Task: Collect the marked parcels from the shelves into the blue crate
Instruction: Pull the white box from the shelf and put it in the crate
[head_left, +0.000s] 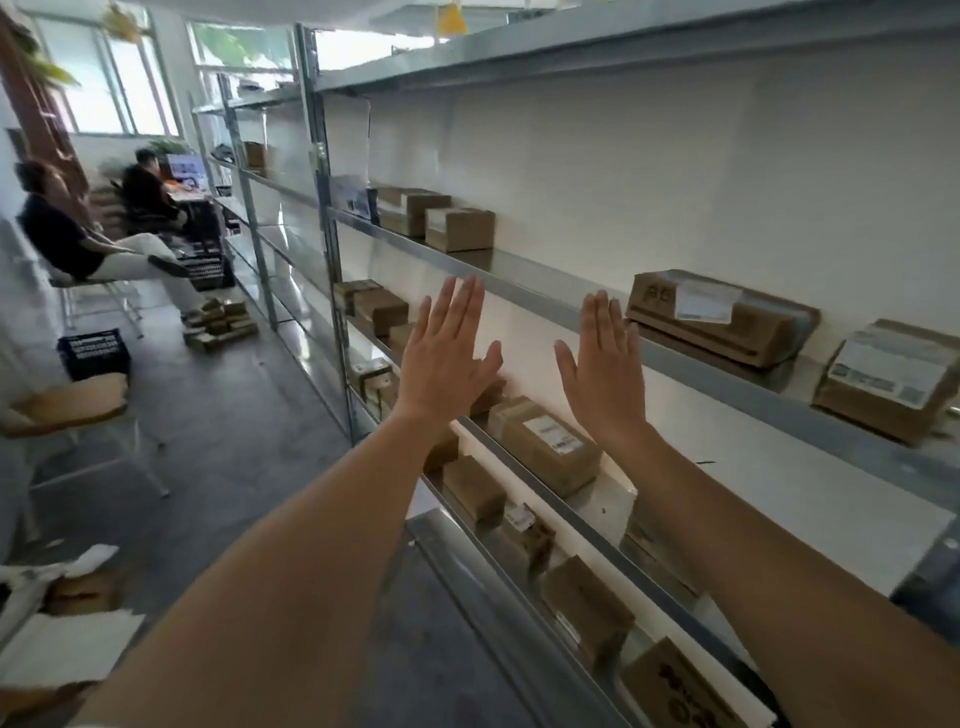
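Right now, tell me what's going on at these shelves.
A person stands facing metal shelving stocked with brown cardboard parcels. Both arms are stretched out, the left hand and right hand raised with fingers straight, palms toward the shelves, holding nothing. No parcel has been picked up yet; a long parcel and a labelled box sit untouched on the shelves near the right hand. A dark crate stands on the floor to the left, near two seated people.

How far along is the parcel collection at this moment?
Nothing looks collected. Both hands, left and right, are raised open and empty before the shelves. A dark crate sits far off on the floor. Parcels remain shelved, so all picking is left.
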